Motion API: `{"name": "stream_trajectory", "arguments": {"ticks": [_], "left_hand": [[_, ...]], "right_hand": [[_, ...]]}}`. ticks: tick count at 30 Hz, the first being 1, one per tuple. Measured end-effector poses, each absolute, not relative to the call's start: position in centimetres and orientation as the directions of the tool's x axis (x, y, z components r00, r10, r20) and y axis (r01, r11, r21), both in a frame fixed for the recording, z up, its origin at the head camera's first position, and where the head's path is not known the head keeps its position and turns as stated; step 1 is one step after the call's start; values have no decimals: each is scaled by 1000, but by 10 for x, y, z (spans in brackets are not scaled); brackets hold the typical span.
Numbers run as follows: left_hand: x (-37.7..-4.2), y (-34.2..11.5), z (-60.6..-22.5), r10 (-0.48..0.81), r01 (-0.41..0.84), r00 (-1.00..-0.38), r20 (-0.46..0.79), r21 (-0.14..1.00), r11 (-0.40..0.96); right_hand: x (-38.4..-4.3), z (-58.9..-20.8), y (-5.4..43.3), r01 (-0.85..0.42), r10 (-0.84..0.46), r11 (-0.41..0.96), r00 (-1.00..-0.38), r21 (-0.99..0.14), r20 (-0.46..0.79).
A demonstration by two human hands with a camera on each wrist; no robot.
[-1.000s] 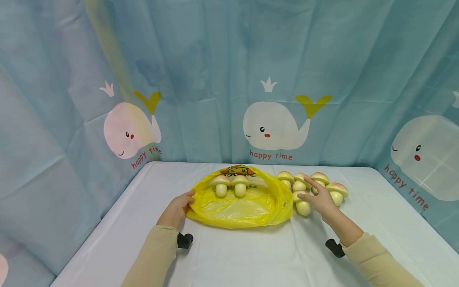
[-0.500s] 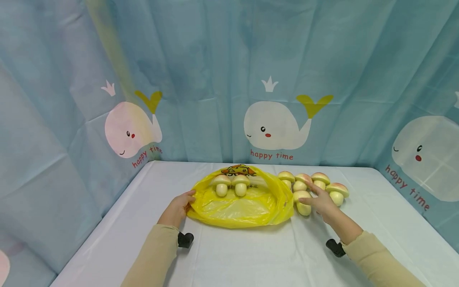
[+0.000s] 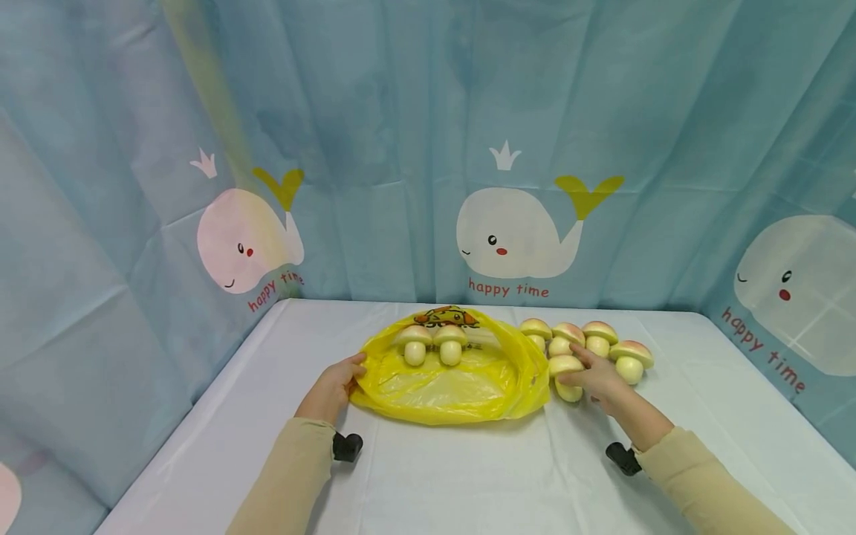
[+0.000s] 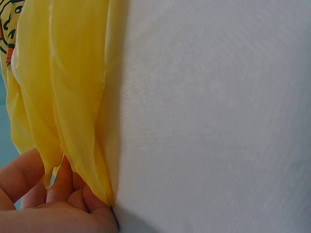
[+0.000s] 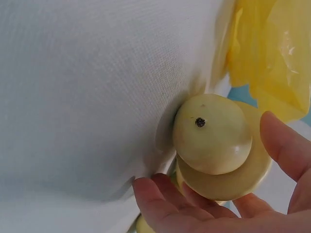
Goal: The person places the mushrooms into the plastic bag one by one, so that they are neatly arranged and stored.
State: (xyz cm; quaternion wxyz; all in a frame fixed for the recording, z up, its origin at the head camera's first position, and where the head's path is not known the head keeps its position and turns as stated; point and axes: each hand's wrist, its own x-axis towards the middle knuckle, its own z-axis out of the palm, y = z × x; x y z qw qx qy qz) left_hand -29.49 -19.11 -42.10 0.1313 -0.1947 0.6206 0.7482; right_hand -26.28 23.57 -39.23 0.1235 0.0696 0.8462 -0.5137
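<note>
My left hand [image 3: 332,386] pinches the left edge of the yellow plastic bag [image 3: 435,413]. The left wrist view shows bag film [image 4: 77,97] gathered between its thumb and fingers. Two toy mushrooms [image 3: 414,351] with pinkish caps and cream stems sit inside the bag's wide mouth. To the bag's right, my right hand [image 3: 602,383] curls round the nearest toy mushroom [image 3: 569,390], thumb on one side and fingers on the other. In the right wrist view this mushroom [image 5: 214,133] turns its round stem end, with a dark spot, to the camera.
Several more toy mushrooms [image 3: 631,364] stand behind and right of my right hand, close together. The white-covered table [image 3: 455,483] ends at a blue curtain [image 3: 401,148] printed with whales.
My right hand has closed in on the nearest mushroom, its thumb and fingers coming round it. The left hand stays at the bag's edge.
</note>
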Motion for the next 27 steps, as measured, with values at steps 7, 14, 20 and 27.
{"name": "stream_trajectory", "arguments": {"ticks": [7, 14, 20, 27], "left_hand": [[-295, -191, -422, -44, -428, -896, -442, 886, -179], [-295, -192, -424, -51, -430, -895, -444, 886, -173], [-296, -191, -425, -47, -430, -895, -444, 886, -175], [-297, -191, -425, -55, -427, -895, -442, 886, -179]], "right_hand": [[-265, -394, 236, 249, 7, 510, -958, -824, -285], [-266, -394, 236, 250, 23, 523, -960, -815, -280], [-268, -395, 235, 253, 45, 494, -963, -832, -266], [-264, -391, 236, 277, 52, 434, -958, -857, -283]]}}
